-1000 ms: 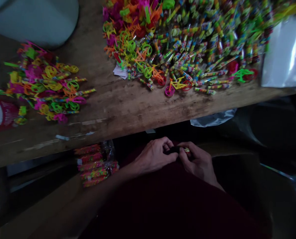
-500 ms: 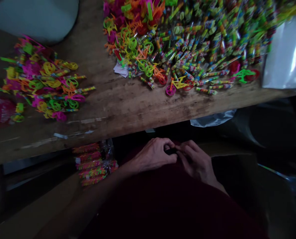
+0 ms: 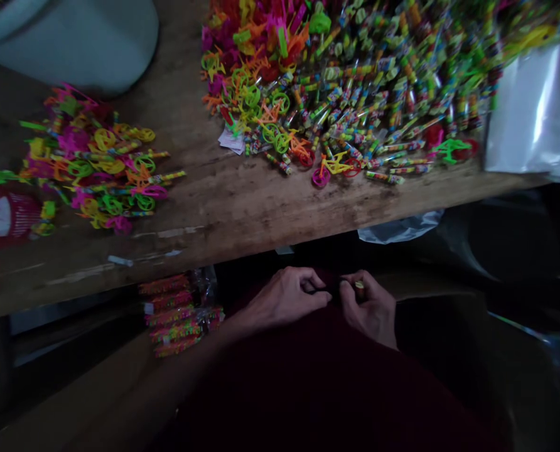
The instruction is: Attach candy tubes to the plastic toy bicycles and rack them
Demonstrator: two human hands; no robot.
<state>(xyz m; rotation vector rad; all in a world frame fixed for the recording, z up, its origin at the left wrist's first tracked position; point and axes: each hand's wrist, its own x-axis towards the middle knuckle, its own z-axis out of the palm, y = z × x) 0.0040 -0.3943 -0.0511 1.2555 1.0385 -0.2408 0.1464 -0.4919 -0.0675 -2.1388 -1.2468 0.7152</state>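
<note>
My left hand (image 3: 292, 295) is in front of my dark red clothing, below the table edge. Its fingers are curled, with thumb and forefinger close together; whatever may be between them is too dark to make out. A short gap away, my right hand (image 3: 373, 309) is closed around a small candy tube (image 3: 359, 285), of which only the pale yellow end shows among the fingers. Similar candy-filled tubes (image 3: 383, 178) lie in a big heap on the table above, mixed with bright plastic toy bicycles (image 3: 337, 164).
The wooden table (image 3: 242, 216) carries a smaller pile of bicycles and tubes (image 3: 105, 169), a pale bucket (image 3: 86, 50), a red-and-white container (image 3: 11, 216) and clear plastic bags (image 3: 520, 119). Packed colourful bundles (image 3: 176, 317) sit below the table edge, at left.
My hands were together at the fingertips and are now apart. A pale yellow end has come into sight in my right hand. The view has shifted slightly.
</note>
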